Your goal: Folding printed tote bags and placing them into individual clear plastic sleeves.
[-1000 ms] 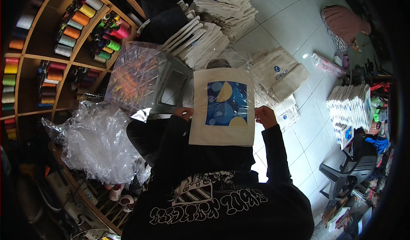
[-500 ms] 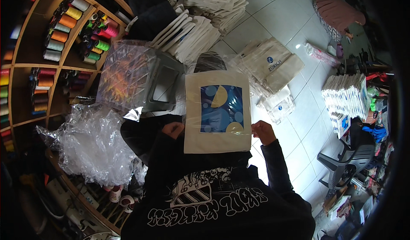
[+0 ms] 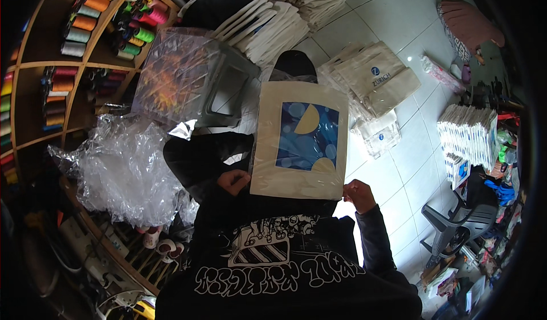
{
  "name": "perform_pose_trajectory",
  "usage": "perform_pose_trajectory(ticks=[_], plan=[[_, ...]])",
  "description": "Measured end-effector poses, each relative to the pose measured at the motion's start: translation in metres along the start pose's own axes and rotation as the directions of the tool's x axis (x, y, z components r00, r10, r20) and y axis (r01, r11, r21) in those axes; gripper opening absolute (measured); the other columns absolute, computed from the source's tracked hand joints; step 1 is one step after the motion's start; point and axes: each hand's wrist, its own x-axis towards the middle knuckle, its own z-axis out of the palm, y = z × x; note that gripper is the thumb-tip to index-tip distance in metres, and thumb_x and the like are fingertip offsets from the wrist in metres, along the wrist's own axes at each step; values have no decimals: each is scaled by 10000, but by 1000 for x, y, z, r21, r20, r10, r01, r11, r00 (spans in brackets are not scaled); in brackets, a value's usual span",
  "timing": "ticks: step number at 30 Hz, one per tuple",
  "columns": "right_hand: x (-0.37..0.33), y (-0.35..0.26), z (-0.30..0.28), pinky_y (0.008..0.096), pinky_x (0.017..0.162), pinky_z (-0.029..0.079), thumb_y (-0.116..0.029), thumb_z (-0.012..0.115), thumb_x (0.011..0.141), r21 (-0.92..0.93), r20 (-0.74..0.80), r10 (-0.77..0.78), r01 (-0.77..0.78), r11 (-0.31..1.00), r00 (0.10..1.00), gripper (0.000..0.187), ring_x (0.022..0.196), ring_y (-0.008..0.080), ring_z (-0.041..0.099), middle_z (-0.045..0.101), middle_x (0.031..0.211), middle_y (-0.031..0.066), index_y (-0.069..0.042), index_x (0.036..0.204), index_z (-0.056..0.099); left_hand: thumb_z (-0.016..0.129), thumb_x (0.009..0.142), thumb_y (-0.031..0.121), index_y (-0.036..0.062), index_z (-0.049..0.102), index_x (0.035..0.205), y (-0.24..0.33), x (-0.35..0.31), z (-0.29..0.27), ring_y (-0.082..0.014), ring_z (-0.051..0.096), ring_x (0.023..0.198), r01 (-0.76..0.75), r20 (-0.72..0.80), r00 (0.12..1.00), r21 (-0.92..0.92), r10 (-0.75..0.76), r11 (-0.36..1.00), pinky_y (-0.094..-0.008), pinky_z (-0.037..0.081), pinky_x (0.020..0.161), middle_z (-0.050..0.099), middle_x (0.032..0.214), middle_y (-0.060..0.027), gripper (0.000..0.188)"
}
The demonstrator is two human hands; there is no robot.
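Note:
A cream cloth bag [image 3: 268, 175] with a blue printed square of circles and pale yellow half-discs lies over my lap, bottom edge toward me. Shiny clear plastic covers its front, down to near the lower edge. At its lower left side, my left hand [image 3: 235, 181] is closed with fingertips against the edge. My right hand [image 3: 359, 196] pinches at the lower right corner. Which layer each hand grips, plastic or cloth, is too fine to make out.
Crumpled clear plastic sleeves [image 3: 125, 175] lie at left, beside a plastic-wrapped grey stool [image 3: 231, 86]. Wrapped cloth bags [image 3: 370, 81] and stacked bags [image 3: 276, 32] rest on the tiles. Thread spools [image 3: 85, 23] fill a shelf. A chair [image 3: 464, 220] and another person [image 3: 470, 24] are at right.
Both hands have come down along the bag's sides toward its lower corners. The plastic lies smoother over the front, and the whole view has shifted slightly.

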Motion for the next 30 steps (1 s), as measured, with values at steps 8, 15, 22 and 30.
perform_pose_trajectory(ticks=[8, 15, 22, 30], plan=[[-32, 7, -4, 242, 585, 477, -66, 564, 832, 215, 178, 21, -60, 975, 984, 56, 696, 118, 577, 617, 794, 79, -27, 803, 535, 568, 841, 191, 19, 594, 892, -2, -29, 0, -56, 508, 637, -19, 31, 999, -52, 21, 998, -213, 411, 588, 581, 691, -6, 181], [-30, -80, -5, 319, 843, 411, 37, 534, 796, -14, 165, -355, 362, 932, 920, 92, 1086, 241, 476, 451, 1207, 149, -47, 763, 523, 545, 825, 75, -10, 579, 894, 59, -33, -29, -140, 505, 959, -222, -27, 975, -157, 220, 962, -266, 386, 832, 515, 1062, -125, 114], [-74, -163, -1, 466, 1038, 216, -128, 553, 814, 191, 1, -582, 571, 798, 813, 154, 1258, 317, 273, 311, 1332, 233, -39, 697, 510, 487, 827, 118, -22, 547, 814, 158, -65, -41, -177, 444, 1056, -380, -71, 925, -167, 373, 910, -276, 350, 869, 430, 1174, -160, 153], [-55, -180, 34, 387, 815, 475, -277, 486, 875, 639, -187, -555, 529, 558, 811, 295, 950, 320, 559, 513, 1059, 309, -16, 759, 415, 470, 867, 252, -57, 478, 907, 139, -35, -23, -261, 489, 1033, -444, -150, 866, -669, 477, 596, -360, 402, 865, 452, 1131, -247, 311]])
